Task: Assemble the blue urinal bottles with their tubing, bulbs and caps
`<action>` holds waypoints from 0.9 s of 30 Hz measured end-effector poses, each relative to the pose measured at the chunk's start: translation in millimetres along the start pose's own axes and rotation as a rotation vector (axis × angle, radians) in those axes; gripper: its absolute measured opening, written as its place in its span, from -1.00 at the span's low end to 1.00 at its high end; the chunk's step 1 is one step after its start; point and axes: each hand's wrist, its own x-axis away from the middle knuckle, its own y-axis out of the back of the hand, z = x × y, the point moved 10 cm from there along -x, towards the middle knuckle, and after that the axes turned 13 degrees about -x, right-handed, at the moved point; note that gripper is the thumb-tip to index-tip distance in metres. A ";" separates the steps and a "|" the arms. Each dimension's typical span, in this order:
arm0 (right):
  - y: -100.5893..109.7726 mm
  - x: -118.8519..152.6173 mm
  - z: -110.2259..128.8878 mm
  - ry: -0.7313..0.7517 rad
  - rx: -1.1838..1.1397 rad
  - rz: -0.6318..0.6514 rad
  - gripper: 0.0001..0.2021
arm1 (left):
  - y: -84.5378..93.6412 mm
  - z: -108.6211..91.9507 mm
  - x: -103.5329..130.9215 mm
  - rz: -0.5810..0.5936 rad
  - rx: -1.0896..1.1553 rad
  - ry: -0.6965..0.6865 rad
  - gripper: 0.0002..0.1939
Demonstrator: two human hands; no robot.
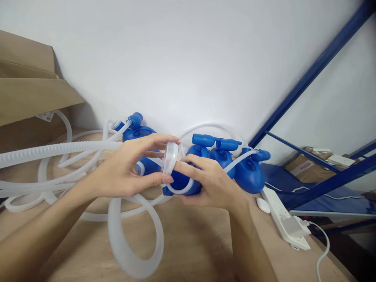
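Observation:
Between the fingers and thumb of my left hand a round translucent plastic cap is held on edge. My right hand is closed round a blue plastic piece with a white tube curving along its lower side; the fingers hide much of it. The right fingertips reach the back of the cap. Behind both hands stand blue plastic bottles with handles, one at left and one at right. A translucent corrugated hose loops below my left hand.
More translucent hoses lie across the wooden table at left, near a cardboard box. At right are a white power strip with a plugged-in adapter, a small white rounded object and a blue metal shelf. A white wall stands behind.

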 end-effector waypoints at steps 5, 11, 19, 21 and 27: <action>-16.4 2.4 -6.4 0.026 -0.473 0.117 -0.27 | 2.1 -0.3 1.3 -0.001 -0.052 -0.008 -0.39; -27.5 4.9 -19.9 -0.017 -0.712 0.095 -0.26 | -6.4 -10.2 2.9 0.063 -0.118 -0.071 -0.42; -21.4 0.7 -15.8 -0.006 -0.684 0.082 -0.32 | -6.5 -15.2 2.6 0.089 -0.269 -0.116 -0.68; -19.6 0.3 -15.7 -0.007 -0.681 0.076 -0.31 | -8.5 -11.6 1.2 0.120 -0.287 -0.085 -0.79; -18.1 1.6 -18.9 -0.046 -0.700 0.057 -0.09 | 32.7 -4.5 7.7 0.085 -0.453 -0.008 -0.70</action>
